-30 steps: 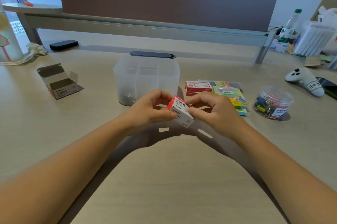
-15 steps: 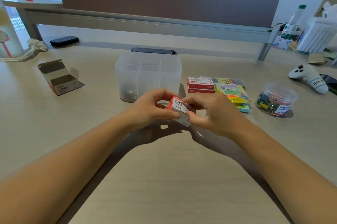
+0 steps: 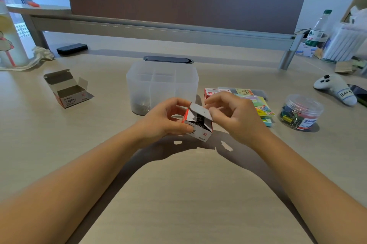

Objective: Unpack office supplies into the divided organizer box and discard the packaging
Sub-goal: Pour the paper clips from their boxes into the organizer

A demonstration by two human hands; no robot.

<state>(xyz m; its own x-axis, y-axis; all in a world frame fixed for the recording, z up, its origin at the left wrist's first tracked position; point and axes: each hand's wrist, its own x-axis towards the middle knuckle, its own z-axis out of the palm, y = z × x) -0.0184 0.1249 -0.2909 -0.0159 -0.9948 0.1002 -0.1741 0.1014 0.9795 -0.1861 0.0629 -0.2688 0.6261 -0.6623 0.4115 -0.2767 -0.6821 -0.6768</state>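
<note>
Plenty of bare tabletop (image 3: 178, 194) was open right in front of me, between my forearms. Straight ahead the organizer box (image 3: 162, 85) blocked the way, just behind the little box (image 3: 198, 124) both my hands were on. To my right things were crowded: the sticky note stack (image 3: 260, 104) and the clip jar (image 3: 300, 111) sat close together. On my left, only the empty carton (image 3: 67, 90) stood in the way, well apart from the organizer, with a wide gap between them.

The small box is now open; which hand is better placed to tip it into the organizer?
Left. The left hand grips the small box by its body, just before the organizer; the right hand only pinches the flap.
</note>
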